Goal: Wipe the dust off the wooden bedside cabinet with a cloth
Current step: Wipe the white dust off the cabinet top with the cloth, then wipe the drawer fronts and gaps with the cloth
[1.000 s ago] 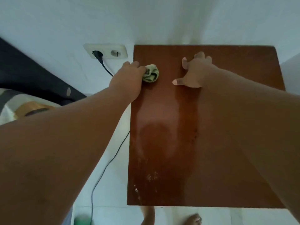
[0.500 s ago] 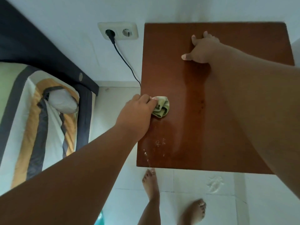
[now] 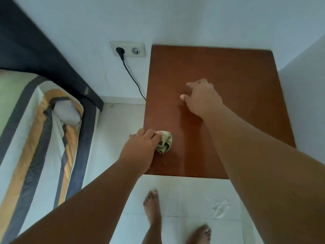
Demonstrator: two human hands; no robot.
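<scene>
We see our left hand [image 3: 140, 148] closed around a bunched pale green cloth [image 3: 164, 142], pressing it onto the reddish-brown wooden bedside cabinet [image 3: 228, 76] near the cabinet's lower left edge, at the centre of the frame. Our right hand [image 3: 202, 97] rests just above, fingers loosely spread and empty, on the middle of the glossy surface; its forearm crosses the lower right part of the top and hides that corner. A few pale specks sit on the wood just below the cloth. To the left of the cabinet, a white double wall socket [image 3: 128, 49] holds a black plug whose black cable [image 3: 133, 80] runs down behind the cabinet's left edge. At the left of the frame lies a bed with a striped green, orange and grey cover [image 3: 35, 138] under a dark headboard [image 3: 44, 50]. Our two bare feet [image 3: 153, 206] stand on the white tiled floor [image 3: 193, 196] at the bottom.
</scene>
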